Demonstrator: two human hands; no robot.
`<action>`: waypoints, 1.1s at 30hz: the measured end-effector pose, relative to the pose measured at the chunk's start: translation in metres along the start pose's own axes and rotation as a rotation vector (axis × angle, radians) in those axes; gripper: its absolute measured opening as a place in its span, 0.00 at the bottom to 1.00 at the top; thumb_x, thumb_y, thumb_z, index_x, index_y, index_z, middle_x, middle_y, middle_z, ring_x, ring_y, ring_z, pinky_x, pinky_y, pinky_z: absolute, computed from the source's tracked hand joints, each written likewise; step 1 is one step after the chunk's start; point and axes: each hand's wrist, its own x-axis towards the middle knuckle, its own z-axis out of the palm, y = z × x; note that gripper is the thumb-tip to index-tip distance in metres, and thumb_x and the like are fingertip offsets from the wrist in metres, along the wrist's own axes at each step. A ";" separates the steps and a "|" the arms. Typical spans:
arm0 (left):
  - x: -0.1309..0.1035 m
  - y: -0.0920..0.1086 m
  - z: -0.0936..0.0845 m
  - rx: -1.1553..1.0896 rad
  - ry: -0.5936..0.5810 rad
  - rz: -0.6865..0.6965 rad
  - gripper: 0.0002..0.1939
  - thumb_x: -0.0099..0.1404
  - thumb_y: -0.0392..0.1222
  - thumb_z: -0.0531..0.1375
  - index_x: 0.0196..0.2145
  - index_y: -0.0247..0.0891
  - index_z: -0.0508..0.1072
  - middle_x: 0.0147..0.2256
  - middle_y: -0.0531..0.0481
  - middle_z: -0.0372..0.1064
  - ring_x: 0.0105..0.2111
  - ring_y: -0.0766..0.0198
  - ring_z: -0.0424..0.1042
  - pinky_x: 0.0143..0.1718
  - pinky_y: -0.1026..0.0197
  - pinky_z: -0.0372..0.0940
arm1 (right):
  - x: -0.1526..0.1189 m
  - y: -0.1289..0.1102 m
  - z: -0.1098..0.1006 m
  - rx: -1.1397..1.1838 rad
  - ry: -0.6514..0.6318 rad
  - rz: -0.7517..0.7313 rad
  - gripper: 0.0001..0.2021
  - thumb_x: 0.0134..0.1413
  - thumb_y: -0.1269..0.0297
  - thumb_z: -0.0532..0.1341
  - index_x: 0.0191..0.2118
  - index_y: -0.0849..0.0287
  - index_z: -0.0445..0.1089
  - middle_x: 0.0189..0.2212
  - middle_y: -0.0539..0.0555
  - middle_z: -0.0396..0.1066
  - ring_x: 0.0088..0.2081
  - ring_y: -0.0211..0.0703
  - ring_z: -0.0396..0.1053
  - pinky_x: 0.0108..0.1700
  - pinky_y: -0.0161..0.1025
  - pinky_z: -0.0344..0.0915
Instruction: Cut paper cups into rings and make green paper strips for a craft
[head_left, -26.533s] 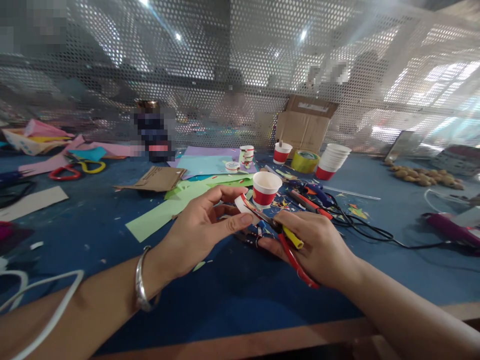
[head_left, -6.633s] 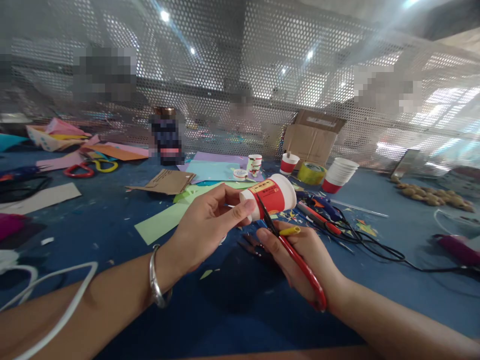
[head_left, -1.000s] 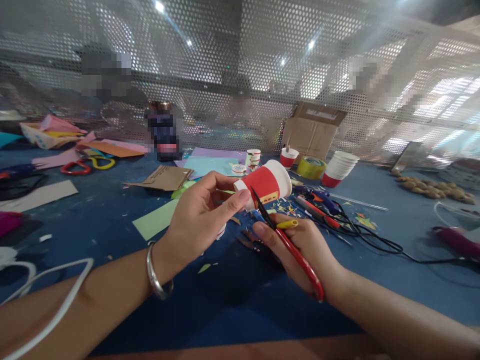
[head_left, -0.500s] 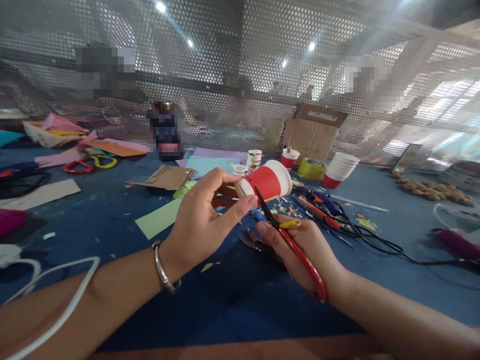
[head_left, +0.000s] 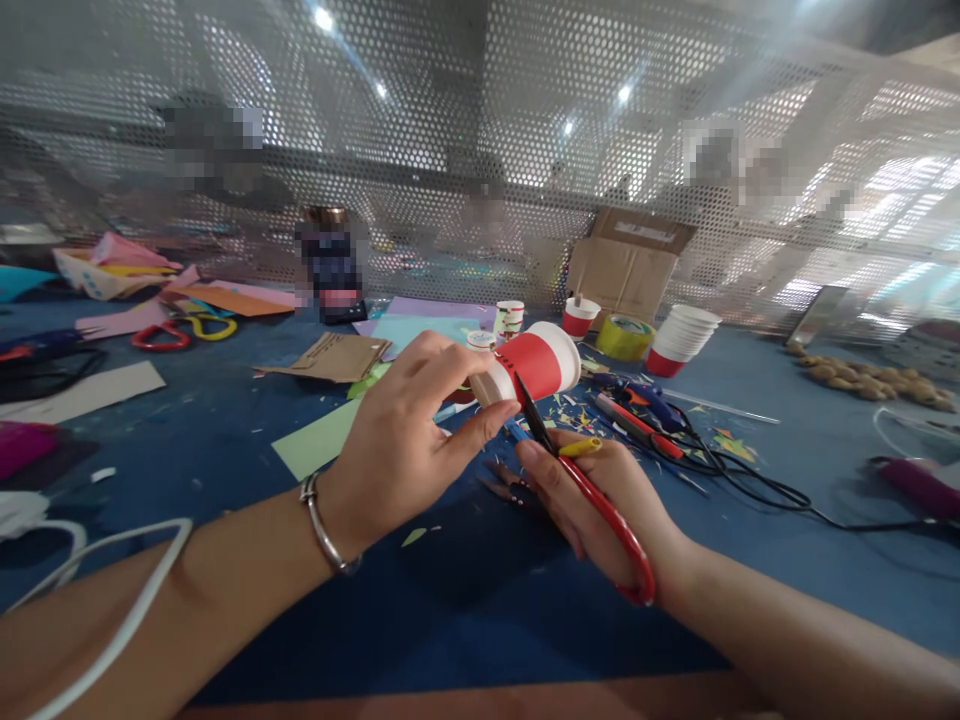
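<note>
A red and white paper cup [head_left: 541,362] lies sideways in the air near the middle, its wide rim towards the right. My left hand [head_left: 416,430] grips its narrow end between thumb and fingers. In my right hand [head_left: 600,500] are red-handled scissors [head_left: 611,515], their dark blades pointing up and left against the cup's side. A yellow stick-like thing [head_left: 580,448] also shows at the fingers of my right hand. Whether the blades have gone into the cup wall cannot be made out.
Behind the cup stand stacked cups [head_left: 679,345], yellow tape [head_left: 625,338] and a cardboard box [head_left: 626,265]. Glue guns with black cables lie right, near paper scraps. Coloured paper, cardboard [head_left: 334,357] and red-yellow scissors [head_left: 161,337] lie left. A metal mesh screen rises behind.
The cup has turned slightly in my left hand, whose fingers have shifted over its narrow end. My right hand and the scissors have hardly moved.
</note>
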 end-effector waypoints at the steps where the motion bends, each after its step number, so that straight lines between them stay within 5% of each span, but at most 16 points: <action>1: 0.001 0.000 -0.001 0.001 -0.015 0.000 0.10 0.66 0.46 0.64 0.45 0.45 0.74 0.43 0.45 0.71 0.45 0.53 0.71 0.50 0.51 0.69 | 0.000 0.000 0.000 -0.004 0.000 0.002 0.28 0.66 0.42 0.53 0.19 0.55 0.58 0.08 0.44 0.56 0.12 0.33 0.54 0.18 0.34 0.52; 8: -0.003 0.001 0.003 -0.141 -0.070 -0.136 0.14 0.68 0.49 0.63 0.47 0.40 0.72 0.45 0.44 0.71 0.46 0.53 0.73 0.48 0.51 0.71 | 0.001 -0.007 -0.001 -0.008 0.040 -0.030 0.26 0.64 0.45 0.56 0.19 0.54 0.59 0.09 0.46 0.57 0.15 0.35 0.55 0.19 0.35 0.51; 13: -0.005 0.007 0.012 -0.503 -0.030 -0.424 0.22 0.66 0.52 0.64 0.54 0.42 0.67 0.50 0.43 0.73 0.41 0.57 0.76 0.37 0.58 0.73 | -0.001 -0.014 0.001 0.015 0.131 -0.076 0.21 0.64 0.50 0.58 0.23 0.54 0.60 0.10 0.44 0.56 0.16 0.36 0.56 0.20 0.34 0.52; 18: 0.001 0.005 0.016 -0.752 -0.066 -0.612 0.19 0.64 0.56 0.65 0.44 0.38 0.71 0.41 0.46 0.75 0.36 0.61 0.76 0.36 0.57 0.74 | -0.001 -0.012 -0.001 -0.016 0.089 -0.064 0.20 0.65 0.49 0.58 0.24 0.55 0.60 0.10 0.43 0.56 0.14 0.34 0.54 0.19 0.34 0.51; 24: 0.002 0.004 0.013 -0.714 -0.040 -0.582 0.15 0.62 0.51 0.68 0.40 0.40 0.74 0.34 0.50 0.75 0.32 0.63 0.74 0.31 0.61 0.69 | -0.001 -0.007 -0.002 -0.013 0.053 -0.039 0.23 0.65 0.46 0.57 0.23 0.55 0.60 0.08 0.43 0.57 0.12 0.33 0.54 0.17 0.34 0.50; 33: -0.001 0.008 0.011 -0.658 -0.110 -0.515 0.15 0.64 0.50 0.66 0.44 0.39 0.74 0.39 0.48 0.76 0.37 0.62 0.75 0.36 0.62 0.69 | -0.002 -0.010 0.002 -0.040 0.101 -0.049 0.27 0.65 0.47 0.56 0.17 0.54 0.57 0.08 0.46 0.55 0.15 0.36 0.54 0.18 0.35 0.50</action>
